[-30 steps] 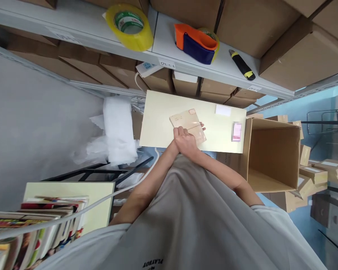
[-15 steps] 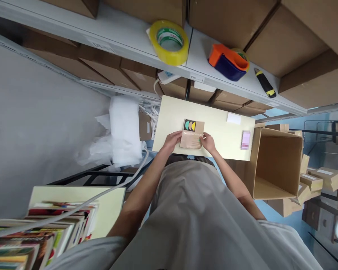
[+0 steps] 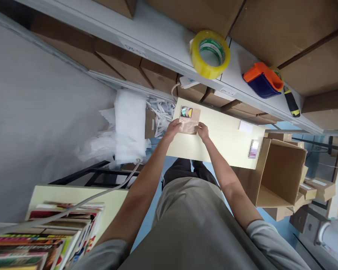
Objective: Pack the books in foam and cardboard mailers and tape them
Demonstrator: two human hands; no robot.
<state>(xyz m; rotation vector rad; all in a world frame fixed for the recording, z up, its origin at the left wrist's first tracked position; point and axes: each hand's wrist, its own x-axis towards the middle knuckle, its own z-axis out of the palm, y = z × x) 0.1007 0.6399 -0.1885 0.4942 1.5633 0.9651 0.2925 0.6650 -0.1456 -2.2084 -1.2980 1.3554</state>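
Book [image 3: 189, 124]: thin-looking, nearly square, closed, illustrated cover facing up. Cover brownish tan, light glare on surface. Dark panel in upper left corner, bearing row of rounded shapes: teal, tan, yellow. Print below panel too blurred to read. Held at both side edges, turned slightly clockwise, over left end of cream tabletop [image 3: 222, 137], near far edge. Cannot tell whether underside touches tabletop.
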